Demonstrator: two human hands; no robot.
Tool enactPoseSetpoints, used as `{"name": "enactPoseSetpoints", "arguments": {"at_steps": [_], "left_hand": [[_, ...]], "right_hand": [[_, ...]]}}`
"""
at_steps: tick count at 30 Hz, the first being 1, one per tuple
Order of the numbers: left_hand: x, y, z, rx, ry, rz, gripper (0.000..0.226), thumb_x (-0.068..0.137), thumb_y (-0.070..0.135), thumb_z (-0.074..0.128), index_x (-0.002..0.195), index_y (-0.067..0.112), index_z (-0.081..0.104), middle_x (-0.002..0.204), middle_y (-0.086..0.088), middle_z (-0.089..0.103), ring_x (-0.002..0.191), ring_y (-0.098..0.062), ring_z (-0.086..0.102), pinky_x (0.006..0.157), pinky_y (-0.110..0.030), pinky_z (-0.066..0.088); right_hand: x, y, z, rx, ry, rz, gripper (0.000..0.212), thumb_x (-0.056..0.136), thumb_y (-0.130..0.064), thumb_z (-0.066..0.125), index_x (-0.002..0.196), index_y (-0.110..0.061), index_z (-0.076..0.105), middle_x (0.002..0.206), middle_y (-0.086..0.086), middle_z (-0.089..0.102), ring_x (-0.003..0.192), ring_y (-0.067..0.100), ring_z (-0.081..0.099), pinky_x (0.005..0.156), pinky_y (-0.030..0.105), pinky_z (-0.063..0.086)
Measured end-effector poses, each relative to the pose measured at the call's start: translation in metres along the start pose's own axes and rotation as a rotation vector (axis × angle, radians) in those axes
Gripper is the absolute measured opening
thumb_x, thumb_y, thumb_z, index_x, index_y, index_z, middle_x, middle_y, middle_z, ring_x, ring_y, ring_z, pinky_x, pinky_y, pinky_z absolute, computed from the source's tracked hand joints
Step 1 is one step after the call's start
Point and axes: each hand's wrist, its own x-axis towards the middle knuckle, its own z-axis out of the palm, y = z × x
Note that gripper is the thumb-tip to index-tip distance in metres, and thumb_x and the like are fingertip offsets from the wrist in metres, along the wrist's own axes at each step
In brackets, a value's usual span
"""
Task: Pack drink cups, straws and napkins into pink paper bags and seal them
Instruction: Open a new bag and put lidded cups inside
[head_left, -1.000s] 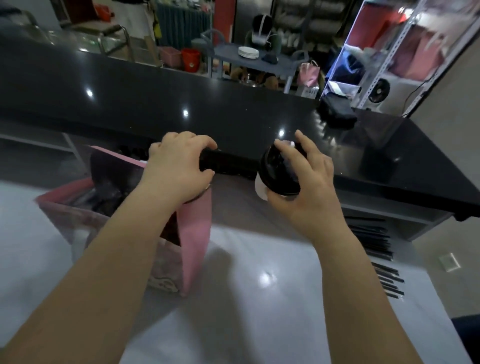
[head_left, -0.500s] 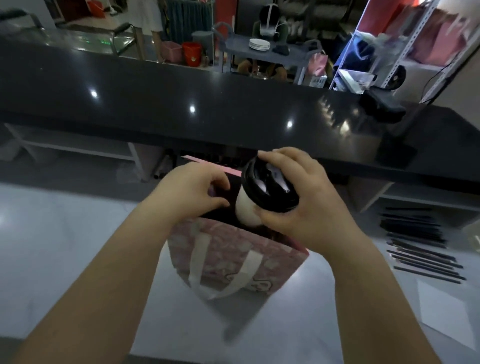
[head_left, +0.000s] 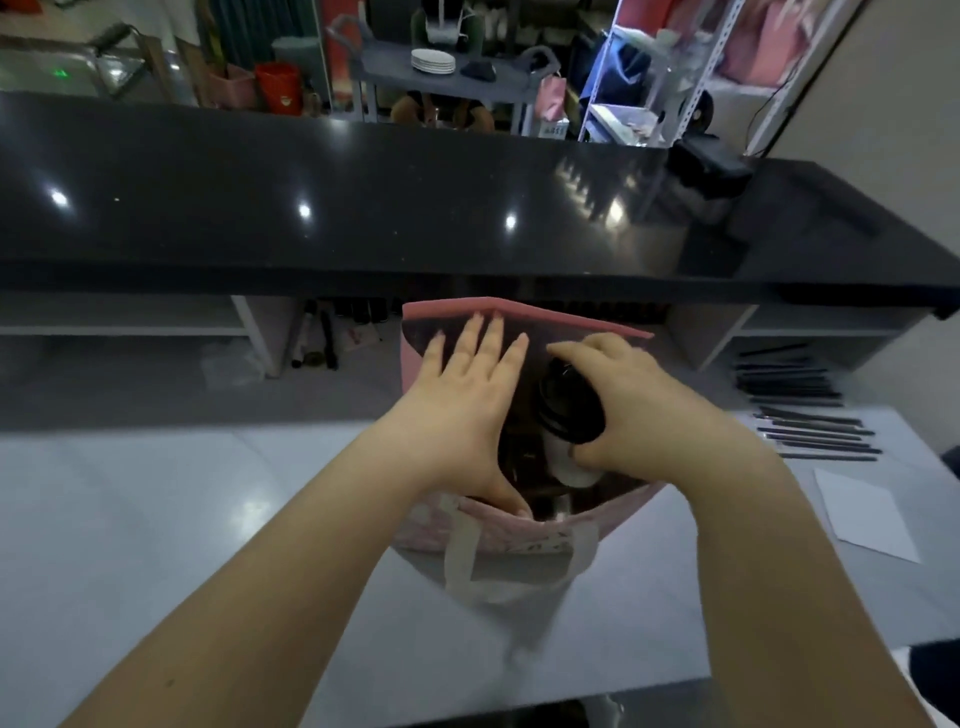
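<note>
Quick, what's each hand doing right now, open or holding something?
Left hand: open, fingers straight, spread across the mouth of the pink bag.
Right hand: fingers curled round the black-lidded cup, at the bag's mouth.

Pink bag (head_left: 524, 535) with pale print and cream handle (head_left: 460, 558) — black-lidded white cup (head_left: 569, 415) — black straws (head_left: 810, 415).

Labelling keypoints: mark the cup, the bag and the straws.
cup (head_left: 566, 405), head view, on its black lid.
bag (head_left: 545, 315), head view, on the far pink rim.
straws (head_left: 789, 387), head view, on the dense part of the pile.
</note>
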Motion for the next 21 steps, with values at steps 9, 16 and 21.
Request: {"name": "enactPoseSetpoints", "arguments": {"at_steps": [9,16,21], "left_hand": [[-0.01,-0.009,-0.004,-0.013,-0.046,0.0,0.154,0.046,0.087,0.067,0.15,0.022,-0.026,0.157,-0.005,-0.033,0.141,-0.024,-0.036,0.118,-0.05,-0.016],[-0.009,-0.002,-0.002,0.052,-0.042,-0.026,0.155,0.046,0.09,0.063,0.15,0.019,-0.026,0.158,-0.009,-0.03,0.144,-0.027,-0.031,0.119,-0.052,-0.011],[-0.009,0.001,0.003,0.055,0.006,-0.07,0.154,0.044,0.094,0.059,0.15,0.02,-0.023,0.16,-0.009,-0.025,0.146,-0.026,-0.026,0.119,-0.052,-0.01]], "right_hand": [[0.022,0.003,0.028,-0.412,-0.078,0.238,0.064,0.077,-0.022,0.072,0.129,-0.011,0.037,0.128,0.015,0.04,0.118,0.035,0.045,0.096,0.041,0.041],[0.037,0.011,0.05,-0.2,-0.11,0.186,0.096,0.073,-0.026,0.079,0.147,-0.013,0.019,0.145,0.016,0.025,0.124,0.037,0.041,0.093,0.042,0.045],[0.03,0.018,0.071,-0.216,-0.12,0.171,0.096,0.071,-0.019,0.078,0.147,-0.013,0.019,0.143,0.015,0.025,0.125,0.039,0.04,0.093,0.046,0.048]]}}
